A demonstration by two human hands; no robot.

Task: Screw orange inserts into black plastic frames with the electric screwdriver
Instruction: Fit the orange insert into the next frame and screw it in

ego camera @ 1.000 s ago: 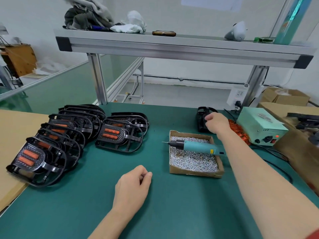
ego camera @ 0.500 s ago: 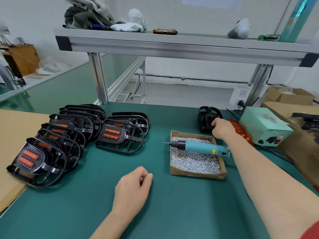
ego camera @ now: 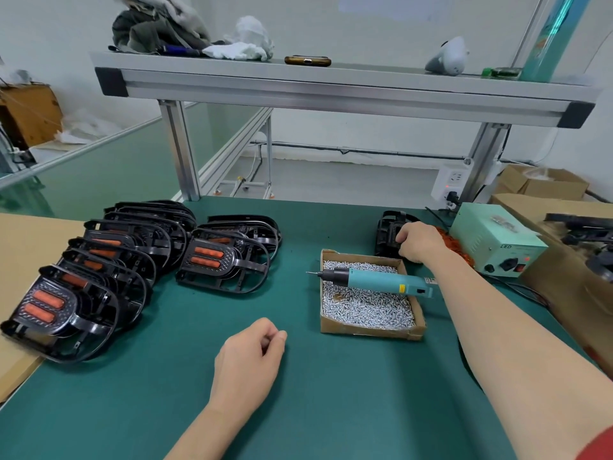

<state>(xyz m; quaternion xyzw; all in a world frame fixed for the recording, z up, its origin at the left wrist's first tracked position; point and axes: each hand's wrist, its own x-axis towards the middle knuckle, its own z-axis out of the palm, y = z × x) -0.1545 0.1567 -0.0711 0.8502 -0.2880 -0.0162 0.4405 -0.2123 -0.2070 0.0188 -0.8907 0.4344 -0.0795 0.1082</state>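
Note:
A single black plastic frame (ego camera: 386, 229) stands at the back of the green mat, and my right hand (ego camera: 418, 242) curls its fingers round that frame's right side. A heap of loose orange inserts (ego camera: 449, 242) lies just right of the hand. The teal electric screwdriver (ego camera: 374, 281) lies across a cardboard box of screws (ego camera: 368, 308), held by neither hand. My left hand (ego camera: 247, 360) rests on the mat (ego camera: 331, 393) near me, loosely curled and holding nothing. Several black frames with orange inserts (ego camera: 86, 280) are stacked overlapping at the left, and a smaller stack (ego camera: 225, 260) lies beside them.
A green power supply box (ego camera: 494, 240) with cables stands at the right, beside cardboard boxes (ego camera: 560, 273) holding more black parts. A cardboard sheet (ego camera: 20, 247) lies under the left stack. An aluminium shelf (ego camera: 331, 88) carrying cloths and a phone spans the bench.
My right hand shifted a little right, then back left onto the lone black frame. My left hand stayed still and the view drifted slightly.

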